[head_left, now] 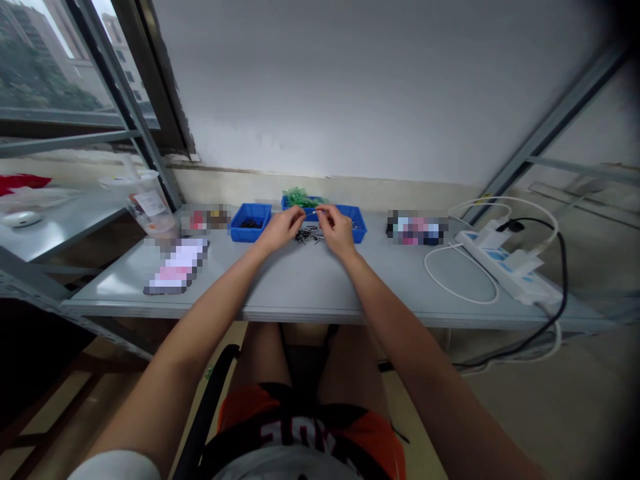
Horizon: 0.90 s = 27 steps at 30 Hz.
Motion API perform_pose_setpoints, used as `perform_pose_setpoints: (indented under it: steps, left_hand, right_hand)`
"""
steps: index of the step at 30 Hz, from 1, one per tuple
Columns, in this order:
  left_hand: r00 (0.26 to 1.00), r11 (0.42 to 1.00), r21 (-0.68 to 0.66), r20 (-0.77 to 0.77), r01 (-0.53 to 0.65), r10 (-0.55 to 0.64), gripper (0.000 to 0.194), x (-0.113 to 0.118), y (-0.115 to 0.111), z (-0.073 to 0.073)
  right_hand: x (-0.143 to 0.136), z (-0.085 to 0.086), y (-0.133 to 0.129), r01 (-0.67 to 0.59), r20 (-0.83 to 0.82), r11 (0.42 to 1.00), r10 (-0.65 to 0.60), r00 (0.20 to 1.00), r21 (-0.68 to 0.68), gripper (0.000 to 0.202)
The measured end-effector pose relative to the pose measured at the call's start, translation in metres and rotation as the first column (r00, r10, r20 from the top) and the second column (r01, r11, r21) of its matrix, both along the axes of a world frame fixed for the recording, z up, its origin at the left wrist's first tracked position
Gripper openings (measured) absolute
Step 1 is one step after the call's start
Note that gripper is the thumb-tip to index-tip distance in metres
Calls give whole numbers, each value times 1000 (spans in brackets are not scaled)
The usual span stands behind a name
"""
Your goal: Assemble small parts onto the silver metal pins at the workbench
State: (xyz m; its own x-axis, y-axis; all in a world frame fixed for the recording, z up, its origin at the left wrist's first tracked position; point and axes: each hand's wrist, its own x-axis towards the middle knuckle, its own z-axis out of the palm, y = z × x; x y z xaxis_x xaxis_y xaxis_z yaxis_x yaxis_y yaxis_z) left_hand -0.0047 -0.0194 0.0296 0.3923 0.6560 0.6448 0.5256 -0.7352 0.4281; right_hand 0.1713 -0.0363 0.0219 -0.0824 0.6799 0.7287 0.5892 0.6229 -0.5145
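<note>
1. As they nearly meet over the grey table, the left hand and right hand angle inward, knuckles raised.
2. Fingertips curl together on each; whether they grip anything, I cannot tell.
3. Small metal pieces lie heaped between the hands.

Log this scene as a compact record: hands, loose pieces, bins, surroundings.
left hand: pinch pose over the desk; anything held too small to tell
right hand: pinch pose facing the left hand; anything held likewise unclear
loose pieces: small, thin, dark, on the desk
left blue bin: dark pieces inside
rear blue bin: green pieces
right blue bin: contents unclear
surroundings: cup left, power strip right
</note>
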Motion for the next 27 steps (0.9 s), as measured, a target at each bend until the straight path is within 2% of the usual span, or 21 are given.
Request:
perform_pose_setpoints:
  steps: [7, 12, 19, 27]
  left_hand:
    - [1000, 994, 108, 13, -11, 10, 20, 4, -7, -1]
    - [994, 968, 235, 89, -87, 68, 26, 5, -9, -5]
    - [978, 933, 313, 158, -179, 135, 33, 4, -13, -7]
    - [984, 946, 296, 150, -134, 93, 33, 0, -13, -11]
  right_hand:
    - [1, -1, -8, 104, 52, 989, -110, 993, 107, 35]
    - [1, -1, -10, 149, 44, 978, -157, 987, 149, 40]
    - [-1, -3, -10, 91, 78, 977, -108, 991, 195, 39]
    - [-1, -5, -7, -19, 137, 971, -14, 991, 237, 35]
